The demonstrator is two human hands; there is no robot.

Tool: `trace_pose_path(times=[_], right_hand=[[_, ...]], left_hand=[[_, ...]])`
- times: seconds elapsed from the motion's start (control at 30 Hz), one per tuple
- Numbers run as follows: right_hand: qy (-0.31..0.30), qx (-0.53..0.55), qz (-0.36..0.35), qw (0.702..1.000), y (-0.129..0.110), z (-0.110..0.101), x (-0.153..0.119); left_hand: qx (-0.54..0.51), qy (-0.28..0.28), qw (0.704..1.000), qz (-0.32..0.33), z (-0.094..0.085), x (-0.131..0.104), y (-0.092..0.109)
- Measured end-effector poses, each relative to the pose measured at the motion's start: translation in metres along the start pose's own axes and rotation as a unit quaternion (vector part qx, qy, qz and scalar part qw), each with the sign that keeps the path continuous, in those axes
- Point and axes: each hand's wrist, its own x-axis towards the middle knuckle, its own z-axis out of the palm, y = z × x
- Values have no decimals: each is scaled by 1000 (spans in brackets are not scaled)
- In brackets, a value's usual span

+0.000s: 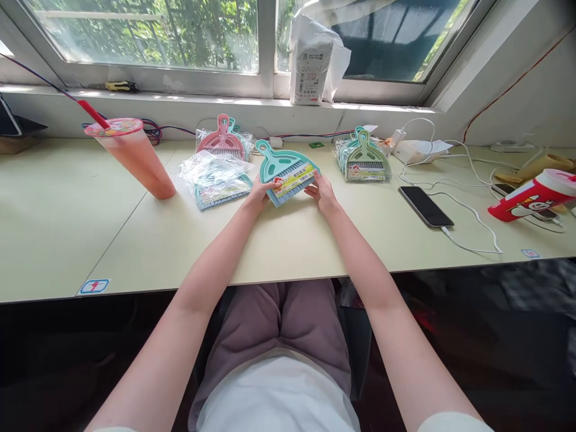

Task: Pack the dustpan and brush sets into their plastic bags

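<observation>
A teal dustpan-and-brush set [279,162] with a yellow label is held tilted above the table by both hands. My left hand [260,191] grips its lower left edge, and my right hand [322,191] closes on its right corner. Just left of my left hand lies another teal set [225,193], partly covered by crumpled clear plastic wrap [209,169]. Behind the wrap is a pink set [222,139] in clear plastic. Green sets [366,161] in clear wrapping stand to the right of my right hand.
A tall cup of orange-pink drink [139,157] stands at the left. On the right are a phone [425,206] with a white cable, a red cup [531,197] and tangled cords. A white package [310,69] sits on the sill. The table's front edge [288,281] is near my lap.
</observation>
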Motion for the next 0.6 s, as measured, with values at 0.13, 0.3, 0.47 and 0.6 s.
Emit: trace_pose_path(times=[0.13,0.3,0.47,0.6], right_hand=[[-47,4,18,999,-1,-2,-3],[-24,-4,6,1000,3,-10,1],[-47,-32,-9,998,2,-13,2],[-77,-47,-20,996,6,-12,8]], left_hand=[[28,-6,1000,1,-1,0,-2],[96,37,995,-12,14,-2,18],[256,194,914,247,49,-109,22],[363,-35,904,223,82,-252,-63]])
